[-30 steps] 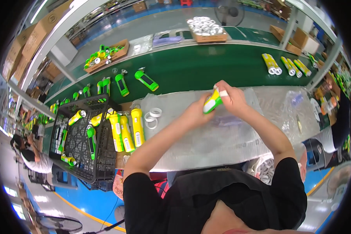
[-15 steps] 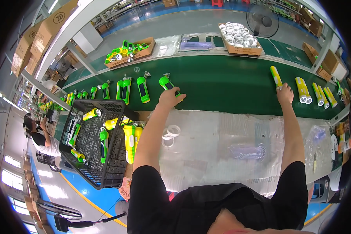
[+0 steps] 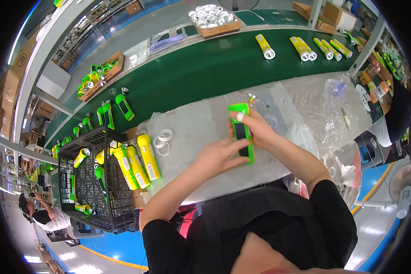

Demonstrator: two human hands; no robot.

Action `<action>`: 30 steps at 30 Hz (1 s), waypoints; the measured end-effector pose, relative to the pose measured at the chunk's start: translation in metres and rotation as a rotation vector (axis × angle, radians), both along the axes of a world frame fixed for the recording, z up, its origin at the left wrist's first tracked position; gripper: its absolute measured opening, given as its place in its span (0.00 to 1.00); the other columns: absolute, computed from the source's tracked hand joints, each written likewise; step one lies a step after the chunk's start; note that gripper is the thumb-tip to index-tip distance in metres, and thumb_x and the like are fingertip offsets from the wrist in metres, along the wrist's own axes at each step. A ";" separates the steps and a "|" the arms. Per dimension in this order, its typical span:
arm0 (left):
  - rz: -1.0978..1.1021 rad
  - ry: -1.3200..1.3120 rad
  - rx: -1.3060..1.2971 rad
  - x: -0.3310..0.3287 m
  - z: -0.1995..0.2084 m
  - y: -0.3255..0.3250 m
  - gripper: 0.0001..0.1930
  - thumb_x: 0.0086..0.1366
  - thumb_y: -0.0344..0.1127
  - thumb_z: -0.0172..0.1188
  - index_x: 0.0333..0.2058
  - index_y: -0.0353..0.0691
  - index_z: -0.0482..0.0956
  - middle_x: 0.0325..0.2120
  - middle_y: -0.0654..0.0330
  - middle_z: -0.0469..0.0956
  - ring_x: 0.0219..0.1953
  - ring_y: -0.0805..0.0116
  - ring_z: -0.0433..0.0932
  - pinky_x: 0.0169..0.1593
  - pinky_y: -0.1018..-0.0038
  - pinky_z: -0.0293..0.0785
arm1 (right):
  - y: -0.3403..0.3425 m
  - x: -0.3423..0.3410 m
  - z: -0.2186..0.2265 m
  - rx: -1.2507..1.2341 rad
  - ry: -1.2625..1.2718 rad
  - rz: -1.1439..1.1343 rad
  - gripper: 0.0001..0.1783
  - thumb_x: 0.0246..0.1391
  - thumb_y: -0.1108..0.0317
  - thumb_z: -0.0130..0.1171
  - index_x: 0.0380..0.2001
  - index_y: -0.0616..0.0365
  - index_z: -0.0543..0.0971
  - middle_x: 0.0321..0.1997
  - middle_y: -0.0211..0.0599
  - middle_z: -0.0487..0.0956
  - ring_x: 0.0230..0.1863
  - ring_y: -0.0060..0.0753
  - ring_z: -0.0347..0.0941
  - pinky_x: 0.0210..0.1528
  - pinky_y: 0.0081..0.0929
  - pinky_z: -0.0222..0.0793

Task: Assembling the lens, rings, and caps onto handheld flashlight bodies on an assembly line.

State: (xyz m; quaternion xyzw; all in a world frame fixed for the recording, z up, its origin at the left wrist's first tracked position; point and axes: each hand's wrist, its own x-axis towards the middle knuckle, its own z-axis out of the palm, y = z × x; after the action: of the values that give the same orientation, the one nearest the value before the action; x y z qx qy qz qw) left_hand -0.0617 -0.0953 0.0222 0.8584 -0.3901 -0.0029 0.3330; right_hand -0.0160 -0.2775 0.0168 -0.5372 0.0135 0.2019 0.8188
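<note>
Here, both hands meet over the plastic-covered bench [image 3: 201, 128], sharing one green flashlight body [image 3: 242, 132] with a dark panel along its face. Right hand [image 3: 260, 130] has its grip closed around the upper half, a taped fingertip lying across the top end, apparently to steady the piece and keep the panel side turned up toward the eyes. Left hand [image 3: 219, 157] comes in from below with fingers curled against the lower end, grip closed on it too; whether it presses the panel or only supports the casing cannot be told. The piece is held just above the bench, not resting on it, near a small shiny reflector cup [image 3: 252, 97] that lies beyond its top end. Two white rings [image 3: 162, 139] sit to the left on the sheet, within easy reach. Further left, yellow flashlights [image 3: 137, 162] lie side by side just beside a black crate [image 3: 89, 182], which holds more yellow and green ones, probably so stock stays close to hand. Behind the sheet runs a green conveyor belt [image 3: 205, 68] carrying green bodies [image 3: 123, 106] at the left and yellow flashlights [image 3: 301, 48] at the right. A tray of white rings [image 3: 212, 18] stands beyond the belt. Another person [image 3: 41, 214] works at the lower left.
</note>
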 end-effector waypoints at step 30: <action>0.335 -0.154 -0.404 0.016 -0.054 -0.032 0.25 0.61 0.41 0.63 0.53 0.34 0.73 0.50 0.47 0.73 0.52 0.49 0.71 0.56 0.61 0.66 | -0.010 -0.104 -0.018 0.112 -0.114 -0.060 0.22 0.64 0.53 0.51 0.53 0.55 0.68 0.32 0.40 0.75 0.27 0.30 0.73 0.30 0.27 0.70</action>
State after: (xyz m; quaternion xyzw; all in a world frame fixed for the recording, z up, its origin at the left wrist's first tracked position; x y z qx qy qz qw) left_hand -0.0460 -0.1277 -0.0319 0.8249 -0.2593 0.1952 0.4628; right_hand -0.1205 -0.2871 -0.0016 -0.5004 -0.0286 0.1468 0.8528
